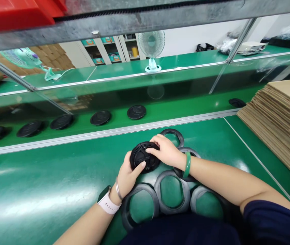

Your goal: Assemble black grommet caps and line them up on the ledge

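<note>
A round black plastic disc (141, 157) is held between both hands above the green table (58, 183). My left hand (128, 175) grips its lower left edge, thumb on the face. My right hand (166, 149) lies over its upper right side, fingers curled on it. Several grey-black rubber rings lie flat under and around the hands: one ring (172, 194) in the middle, another ring (139, 206) at its left, a third ring (207, 202) at its right, and more behind the right hand.
Beyond a metal rail (109, 133) runs a green belt (185, 105) carrying several black discs (136, 112). A stack of flat cardboard (283, 119) fills the right side. Two small fans (152, 47) stand on the far bench. A red bin (19, 13) hangs overhead.
</note>
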A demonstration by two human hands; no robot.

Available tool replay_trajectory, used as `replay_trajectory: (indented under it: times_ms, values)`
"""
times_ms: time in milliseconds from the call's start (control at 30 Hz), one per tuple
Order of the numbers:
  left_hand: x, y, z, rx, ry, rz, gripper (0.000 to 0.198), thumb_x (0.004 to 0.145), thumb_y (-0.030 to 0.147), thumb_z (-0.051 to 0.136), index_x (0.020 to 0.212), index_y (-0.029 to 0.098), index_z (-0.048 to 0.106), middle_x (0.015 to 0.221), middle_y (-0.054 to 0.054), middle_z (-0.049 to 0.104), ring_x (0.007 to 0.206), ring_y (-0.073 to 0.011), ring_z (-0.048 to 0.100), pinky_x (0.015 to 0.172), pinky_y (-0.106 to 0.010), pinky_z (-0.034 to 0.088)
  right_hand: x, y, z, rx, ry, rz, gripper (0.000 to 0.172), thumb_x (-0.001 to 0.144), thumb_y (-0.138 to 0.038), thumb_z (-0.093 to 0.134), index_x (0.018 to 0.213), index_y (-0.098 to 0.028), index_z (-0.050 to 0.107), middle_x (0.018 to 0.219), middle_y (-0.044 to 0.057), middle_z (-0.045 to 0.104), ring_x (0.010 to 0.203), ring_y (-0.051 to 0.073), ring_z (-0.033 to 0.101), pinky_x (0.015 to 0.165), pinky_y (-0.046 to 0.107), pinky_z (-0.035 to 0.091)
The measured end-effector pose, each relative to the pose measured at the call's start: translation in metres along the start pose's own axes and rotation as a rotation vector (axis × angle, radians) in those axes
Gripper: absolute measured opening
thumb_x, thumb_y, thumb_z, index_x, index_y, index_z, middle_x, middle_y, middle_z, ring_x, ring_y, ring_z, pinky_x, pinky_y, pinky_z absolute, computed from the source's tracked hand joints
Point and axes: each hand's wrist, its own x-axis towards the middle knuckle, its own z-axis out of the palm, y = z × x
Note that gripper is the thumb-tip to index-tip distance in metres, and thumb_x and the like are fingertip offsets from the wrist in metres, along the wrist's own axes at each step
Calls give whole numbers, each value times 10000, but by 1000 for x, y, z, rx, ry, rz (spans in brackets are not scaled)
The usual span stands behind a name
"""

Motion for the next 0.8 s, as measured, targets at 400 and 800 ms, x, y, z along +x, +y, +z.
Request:
replay_trajectory:
  times_ms: [400,800]
  values:
    - [1,0,0,93,35,-31,375,917,487,598,1160,211,523,1093,-50,642,1016,-248,607,912,-382,480,-11,-5,5,-84,-149,106,381,799,-220,776,1067,-195,506,965,48,653,859,235,623,689,306,419]
    - [3,-1,1,-1,34,-31,495,895,563,575,1226,211,466,1110,-92,646,1055,-297,634,921,-456,512,-8,-9,-2,-18,-115,109,361,710,-220,856,936,-200,575,879,-9,666,818,205,628,681,283,420]
